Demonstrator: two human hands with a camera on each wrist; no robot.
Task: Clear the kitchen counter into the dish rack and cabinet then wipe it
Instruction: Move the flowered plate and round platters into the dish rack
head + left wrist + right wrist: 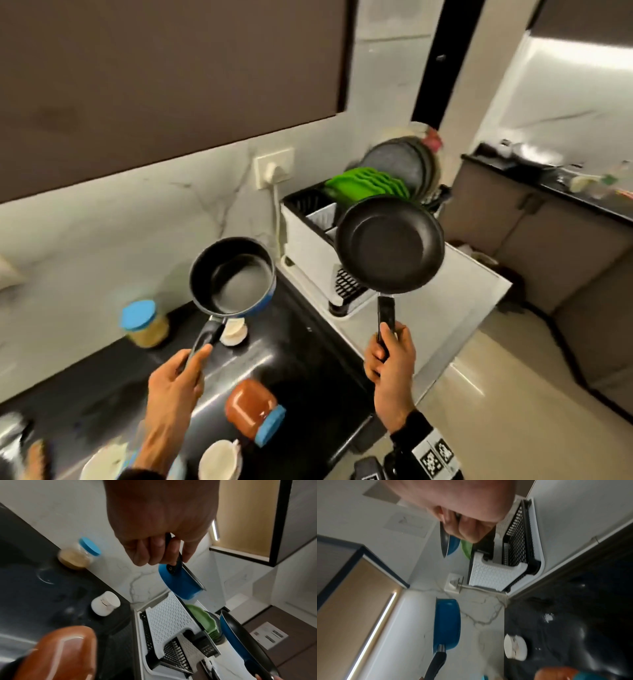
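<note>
My left hand [181, 373] grips the black handle of a small blue saucepan [233, 275] with a dark inside, held in the air over the black counter [301, 359]. The same saucepan [180, 580] shows its blue outside below my left hand [159, 545]. My right hand [388, 353] grips the handle of a black frying pan [388, 245], raised in front of the dish rack [308, 246]. The rack [513, 555] holds green plates [368, 181] and dark plates [399, 161]. In the right wrist view my right hand [467, 524] hides most of the frying pan [447, 545].
On the counter stand a jar with a blue lid [145, 323], a small white container [234, 330], a brown jar lying on its side [251, 407] and white cups [219, 460] near the front edge. A wall socket [274, 168] with a plug sits left of the rack.
</note>
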